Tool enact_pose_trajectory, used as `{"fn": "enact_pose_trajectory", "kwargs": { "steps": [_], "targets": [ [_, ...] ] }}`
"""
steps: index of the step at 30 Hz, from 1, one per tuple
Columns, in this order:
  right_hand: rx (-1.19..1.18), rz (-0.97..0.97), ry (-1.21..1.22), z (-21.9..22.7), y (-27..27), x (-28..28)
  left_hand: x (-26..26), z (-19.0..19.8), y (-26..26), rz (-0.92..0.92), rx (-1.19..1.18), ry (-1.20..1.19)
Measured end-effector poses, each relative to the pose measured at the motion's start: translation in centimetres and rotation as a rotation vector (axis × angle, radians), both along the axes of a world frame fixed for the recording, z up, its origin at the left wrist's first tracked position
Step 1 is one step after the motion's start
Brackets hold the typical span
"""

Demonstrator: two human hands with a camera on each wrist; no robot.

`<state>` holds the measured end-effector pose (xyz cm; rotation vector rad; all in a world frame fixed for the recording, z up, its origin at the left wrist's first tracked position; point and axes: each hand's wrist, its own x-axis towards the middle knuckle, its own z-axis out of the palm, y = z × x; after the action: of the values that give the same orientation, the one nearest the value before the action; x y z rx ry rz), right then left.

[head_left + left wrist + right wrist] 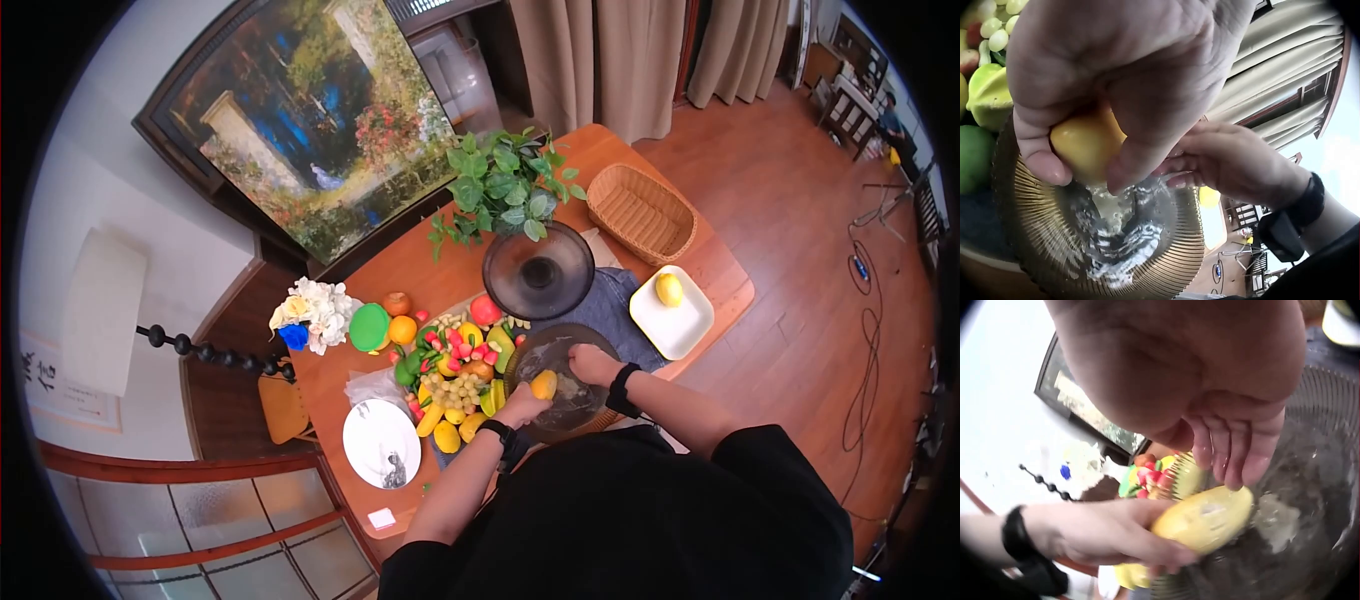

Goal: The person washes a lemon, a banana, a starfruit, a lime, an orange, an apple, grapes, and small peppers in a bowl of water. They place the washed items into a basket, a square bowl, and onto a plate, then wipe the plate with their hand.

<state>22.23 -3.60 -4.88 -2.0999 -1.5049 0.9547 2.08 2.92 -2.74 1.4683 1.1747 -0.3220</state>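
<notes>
My left hand (523,405) grips a yellow oval fruit (1210,519) between thumb and fingers, over a ribbed glass bowl (1041,231) of water. In the right wrist view the fruit's skin shines. My right hand (594,365) is over the same bowl, its wet fingers (1239,450) loosely bent and close above the fruit, with nothing in its grip. A pale, translucent patch (1275,519) shows in the water below the hands.
Left of the bowl lies a pile of fruit with grapes (458,392) and lemons (447,437). A white plate (381,445) is farther left. Behind stand a dark glass dish (510,275) and a plant (505,185). Rightward are a wicker basket (625,215) and a white tray (672,335) holding a lemon (669,290).
</notes>
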Motion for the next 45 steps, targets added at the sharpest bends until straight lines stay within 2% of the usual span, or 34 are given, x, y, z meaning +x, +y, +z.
{"fn": "enact_pose_trajectory", "kwargs": {
  "steps": [1,3,4,6,7,9,10,12,13,14,15,16,18,19,21,22,24,25,27,28,29,30,31,33,34,36,37,38,39,40,41,42,43,45],
  "targets": [
    [0.001,0.003,0.001,-1.3,0.4,0.2,-0.1,-0.1,0.0,0.003,0.001,0.001],
    [-0.179,0.039,-0.134,-3.3,0.7,0.5,-0.2,-0.5,-0.1,0.034,-0.063,0.016],
    [-0.178,0.039,-0.134,-3.1,0.7,0.3,-0.2,0.1,-0.2,0.033,-0.063,0.016],
    [-0.268,-0.316,0.936,-1.5,0.7,-0.6,-0.1,1.9,-0.3,0.018,-0.145,0.021],
    [-0.268,-0.316,0.935,-0.1,0.7,-0.8,-0.1,1.5,-0.4,0.019,-0.146,0.021],
    [-0.351,-0.175,1.177,2.7,0.8,-0.8,-0.6,-0.8,-0.8,0.071,-0.160,-0.254],
    [-0.353,-0.175,1.177,2.7,0.8,-0.7,-0.8,-2.9,-1.0,0.072,-0.162,-0.254],
    [-0.267,-0.036,0.753,2.3,0.6,-0.5,-1.2,-6.8,-1.3,0.023,0.216,-0.458],
    [-0.263,-0.038,0.754,2.1,0.4,-0.4,-0.9,-4.9,-1.0,0.019,0.218,-0.458],
    [-0.056,0.124,0.513,1.9,0.0,-0.3,-0.3,-1.0,-0.5,-0.020,0.085,-0.300],
    [0.146,0.281,0.266,1.7,-0.5,-0.3,-0.1,1.2,-0.1,-0.055,-0.049,-0.140],
    [0.147,0.282,0.266,1.8,-1.1,-0.5,-0.2,1.2,0.2,-0.054,-0.049,-0.139],
    [0.351,0.460,0.105,2.0,-2.0,-0.8,-0.4,0.9,0.8,-0.076,-0.100,-0.182],
    [0.180,0.497,0.056,4.0,-2.1,-0.8,-0.6,1.6,1.1,-0.074,-0.101,-0.182],
    [0.173,0.501,0.073,5.5,-1.9,-1.2,-0.6,3.6,1.5,-0.109,-0.406,-0.229],
    [0.166,0.503,0.089,6.0,-1.7,-1.4,-0.7,3.0,1.5,-0.110,-0.404,-0.229],
    [0.127,0.532,0.043,6.6,-1.8,-2.2,-1.2,1.7,0.8,-0.378,0.164,-0.182],
    [0.084,0.565,-0.003,6.7,-1.9,-2.4,-1.3,1.4,0.1,-0.379,0.163,-0.183],
    [0.079,0.529,0.001,6.4,-1.7,-2.6,-1.4,0.8,-1.1,-0.484,0.858,-0.077],
    [0.075,0.491,0.005,6.3,-1.6,-2.6,-1.1,1.5,-1.2,-0.483,0.858,-0.076],
    [0.075,0.492,0.006,6.7,-1.3,-2.5,-0.6,2.8,-1.3,-0.490,1.001,-0.266],
    [-0.169,0.454,0.226,7.1,-0.9,-2.3,-0.3,4.0,-1.5,-0.492,1.141,-0.461],
    [-0.413,0.409,0.444,7.3,-0.6,-2.2,-0.6,4.4,-1.5,-0.491,1.141,-0.460],
    [-0.445,0.428,0.494,6.6,-0.6,-2.5,-1.2,5.0,-1.2,-0.632,1.002,-0.415],
    [-0.478,0.443,0.546,6.4,-0.6,-2.5,-1.3,4.5,-1.1,-0.631,1.003,-0.416],
    [-0.484,0.408,0.484,7.3,-0.4,-3.1,-1.6,2.6,-1.1,-0.593,0.769,-0.281],
    [-0.488,0.377,0.424,7.6,-0.3,-3.3,-1.4,2.8,-1.0,-0.595,0.769,-0.282],
    [-0.486,0.375,0.425,6.6,-0.5,-3.3,-1.2,3.1,-1.0,-0.536,0.647,-0.218],
    [-0.230,0.443,0.272,5.1,-0.9,-3.4,-1.0,3.3,-1.0,-0.475,0.523,-0.154],
    [0.025,0.502,0.116,4.3,-1.2,-3.4,-1.0,2.4,-0.7,-0.476,0.522,-0.155],
    [0.023,0.502,0.117,5.1,-1.4,-3.6,-1.0,1.1,-0.1,-0.472,0.493,-0.210],
    [0.058,0.497,-0.006,6.0,-1.6,-3.9,-1.2,-0.2,0.2,-0.468,0.464,-0.265],
    [0.092,0.494,-0.129,6.6,-1.8,-4.0,-1.2,0.3,0.4,-0.464,0.463,-0.266],
    [0.119,0.511,-0.180,6.5,-1.8,-4.2,-1.2,1.3,1.2,-0.293,-0.012,-0.227]
  ]
}}
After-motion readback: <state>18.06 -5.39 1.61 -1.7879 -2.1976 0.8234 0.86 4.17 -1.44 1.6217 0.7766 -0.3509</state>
